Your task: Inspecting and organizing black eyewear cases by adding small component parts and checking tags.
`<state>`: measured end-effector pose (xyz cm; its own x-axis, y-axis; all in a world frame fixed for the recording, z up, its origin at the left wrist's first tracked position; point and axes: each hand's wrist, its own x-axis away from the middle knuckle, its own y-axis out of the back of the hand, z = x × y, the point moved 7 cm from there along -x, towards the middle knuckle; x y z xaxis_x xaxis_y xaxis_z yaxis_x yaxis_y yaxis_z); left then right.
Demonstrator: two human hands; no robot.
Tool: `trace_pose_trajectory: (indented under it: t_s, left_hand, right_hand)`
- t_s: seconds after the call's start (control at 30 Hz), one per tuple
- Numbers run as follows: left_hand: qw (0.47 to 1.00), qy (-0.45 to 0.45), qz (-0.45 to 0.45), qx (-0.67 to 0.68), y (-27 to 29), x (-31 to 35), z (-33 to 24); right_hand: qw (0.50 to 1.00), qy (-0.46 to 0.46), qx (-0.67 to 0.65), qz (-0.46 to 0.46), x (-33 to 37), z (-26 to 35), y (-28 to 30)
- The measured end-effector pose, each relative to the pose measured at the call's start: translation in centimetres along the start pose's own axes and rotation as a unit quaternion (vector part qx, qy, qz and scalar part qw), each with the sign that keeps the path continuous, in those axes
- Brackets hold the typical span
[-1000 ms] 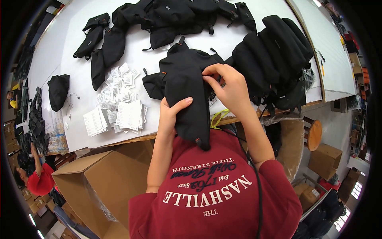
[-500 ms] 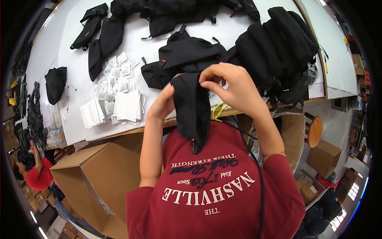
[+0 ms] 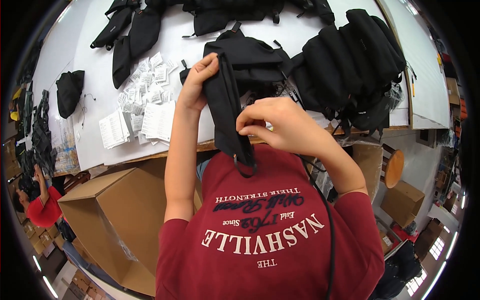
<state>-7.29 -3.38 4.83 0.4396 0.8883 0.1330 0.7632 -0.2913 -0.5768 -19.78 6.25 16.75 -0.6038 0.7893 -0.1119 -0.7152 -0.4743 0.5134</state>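
Note:
A long black fabric pouch (image 3: 223, 107) hangs slanted in front of my chest, with a small loop at its lower end. My left hand (image 3: 196, 82) is closed on its upper end, thumb on the near side. Against its right-hand edge, lower down, my right hand (image 3: 282, 124) is curled with thumb and fingers pinched. Whether a zip pull lies between those fingertips is hidden. Just beyond the pouch, more black bags (image 3: 245, 57) lie on the white table (image 3: 95, 100).
White paper tags (image 3: 150, 82) and stacked slips (image 3: 114, 129) lie left of the pouch. At right is a heap of black bags (image 3: 350, 60); a single black pouch (image 3: 70, 92) lies far left. An open cardboard box (image 3: 115, 215) stands below the table edge. A person in red (image 3: 44, 205) is at far left.
My left hand has raised the pouch's upper end up and slightly left. My right hand has moved from near its top down along the edge. The pouch looks narrower, its opening less spread.

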Motion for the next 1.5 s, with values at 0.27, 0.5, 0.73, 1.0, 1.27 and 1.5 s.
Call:
trace_pose_trajectory:
  t_s: [0.27,0.5,0.73,1.0,1.27,1.5]
  left_hand:
    - [0.995,-0.047,0.028,0.079,1.4,-0.9,-3.6]
    - [0.981,-0.024,0.026,0.189,3.1,-0.7,-3.4]
    - [0.958,0.072,-0.124,0.249,4.0,1.1,-1.3]
    - [0.913,0.053,-0.31,0.26,1.3,4.8,-0.4]
    - [0.963,-0.008,-0.226,0.144,-1.0,7.3,-0.5]
    - [0.955,-0.239,-0.052,-0.168,-4.1,9.2,-5.5]
  right_hand:
    - [0.994,-0.049,-0.083,0.041,0.6,1.0,-0.6]
    - [0.995,-0.067,-0.066,-0.016,0.2,1.4,0.7]
    - [0.908,0.129,0.361,-0.17,0.9,5.4,3.4]
    - [0.844,0.17,0.496,-0.112,0.6,5.4,1.6]
    - [0.954,0.065,0.222,-0.19,-0.2,0.8,7.0]
    - [0.971,-0.075,-0.14,-0.181,0.5,-2.4,7.1]
